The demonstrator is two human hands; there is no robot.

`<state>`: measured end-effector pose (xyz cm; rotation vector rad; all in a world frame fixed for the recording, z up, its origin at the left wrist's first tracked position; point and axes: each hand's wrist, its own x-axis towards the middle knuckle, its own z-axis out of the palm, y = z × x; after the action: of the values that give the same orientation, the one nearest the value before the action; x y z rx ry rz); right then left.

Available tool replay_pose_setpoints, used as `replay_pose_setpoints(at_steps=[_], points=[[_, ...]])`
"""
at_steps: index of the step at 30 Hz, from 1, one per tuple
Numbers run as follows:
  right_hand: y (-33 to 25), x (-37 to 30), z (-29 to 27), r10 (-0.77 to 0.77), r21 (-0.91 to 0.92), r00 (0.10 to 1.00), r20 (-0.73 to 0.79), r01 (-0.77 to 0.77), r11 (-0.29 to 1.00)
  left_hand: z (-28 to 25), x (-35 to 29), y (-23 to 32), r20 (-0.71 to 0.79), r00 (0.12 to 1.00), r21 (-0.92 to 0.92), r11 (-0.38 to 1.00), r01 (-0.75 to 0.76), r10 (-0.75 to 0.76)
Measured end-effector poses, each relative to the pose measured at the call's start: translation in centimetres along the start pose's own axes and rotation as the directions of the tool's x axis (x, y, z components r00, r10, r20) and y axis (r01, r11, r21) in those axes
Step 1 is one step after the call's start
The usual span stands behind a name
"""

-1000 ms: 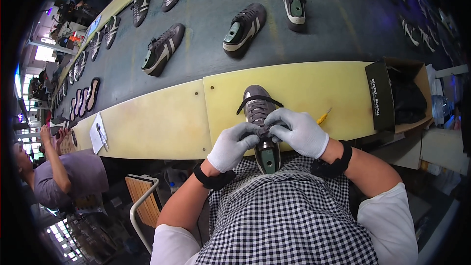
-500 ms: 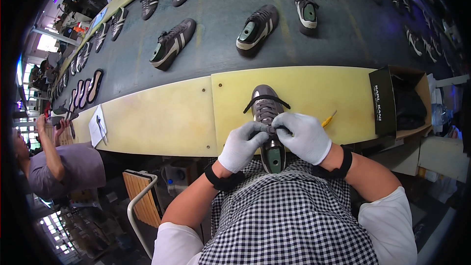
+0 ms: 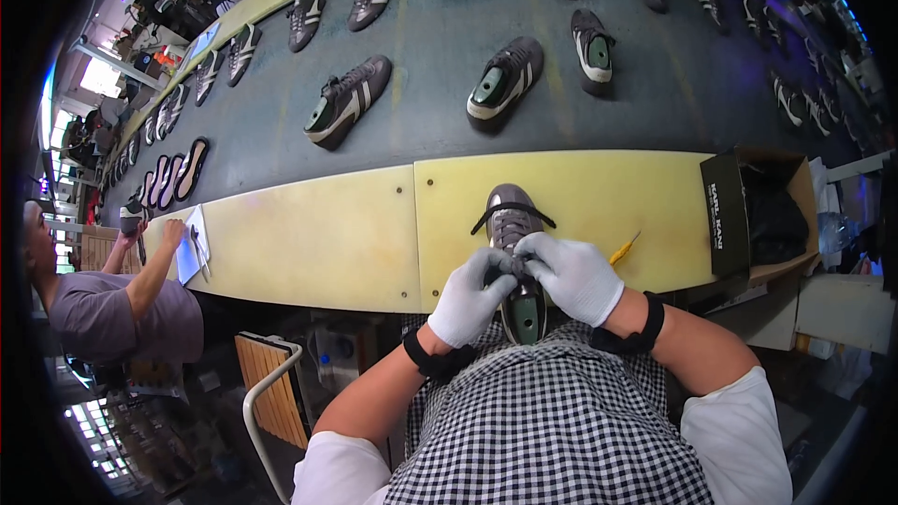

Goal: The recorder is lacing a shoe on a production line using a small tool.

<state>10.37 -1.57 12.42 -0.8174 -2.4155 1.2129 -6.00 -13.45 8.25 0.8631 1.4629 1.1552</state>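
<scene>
I see my white-gloved left grip [image 3: 470, 295] and right grip [image 3: 578, 281] pinched closed on a glossy grey lace-up sneaker [image 3: 510, 230]; a slim yellow tool [image 3: 621, 252] lies just beyond the right.

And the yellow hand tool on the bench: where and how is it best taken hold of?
Probably pinch the yellow hand tool by its thicker end, coming from the near left, where the right hand is: that end lies toward the hand, the thin tip away.
</scene>
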Motion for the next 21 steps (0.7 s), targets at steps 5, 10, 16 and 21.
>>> replay_pose_setpoints(at_steps=[5, 10, 16, 21], points=[[1.1, 0.4, -0.5, 0.144, 0.103, 0.987, 0.071, -0.151, 0.983, 0.1, 0.2, 1.0, 0.012, 1.0, 0.053, 0.998, 0.025, -0.026], [1.8, 0.7, -0.3, 0.351, 0.351, 0.907, 0.234, -0.416, 0.839, 0.4, 0.1, 1.3, -0.031, 0.999, 0.133, 0.991, 0.03, -0.026], [1.1, -0.3, -0.4, 0.204, 0.252, 0.975, 0.086, -0.219, 0.943, 0.6, -0.4, 1.9, -0.056, 0.998, 0.255, 0.967, 0.026, -0.012], [0.2, -0.6, -0.4, 0.1, 0.138, 0.994, -0.052, -0.092, 0.986, -0.1, -0.6, 2.3, 0.018, 0.991, 0.196, 0.972, 0.127, -0.133]])
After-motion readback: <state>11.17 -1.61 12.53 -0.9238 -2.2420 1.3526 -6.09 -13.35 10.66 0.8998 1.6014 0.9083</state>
